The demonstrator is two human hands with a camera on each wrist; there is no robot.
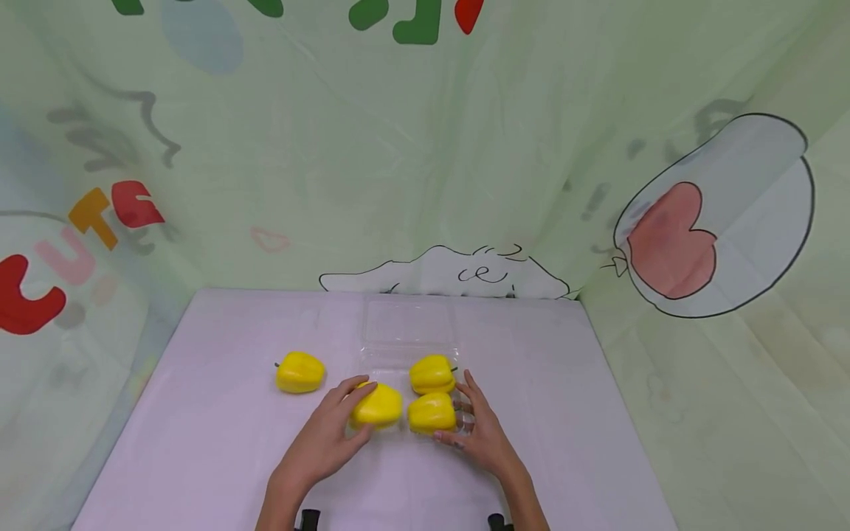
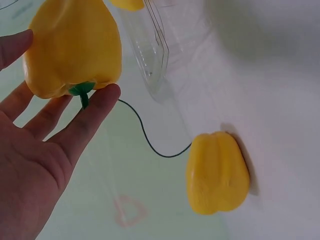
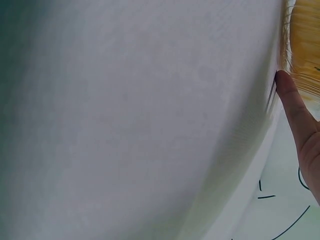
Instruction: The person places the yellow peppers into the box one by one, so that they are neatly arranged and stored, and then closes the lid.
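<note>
Left hand (image 1: 323,435) gripping pepper (image 1: 380,407), right hand (image 1: 486,436) spread against box (image 1: 408,322), lilac tabletop (image 1: 564,398), printed drapes (image 1: 491,147)

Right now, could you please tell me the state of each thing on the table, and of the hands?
Clear container: open, partly filled
Lid: folded back
Far pepper: inside the container, on its side
Near pepper: inside the container, on its side
Loose pepper: on its side on the table
Held pepper: gripped
Left hand: holding that pepper
Right hand: touching the container

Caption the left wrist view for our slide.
Left hand holds green-stemmed yellow bell pepper; second yellow pepper lies apart.
</note>
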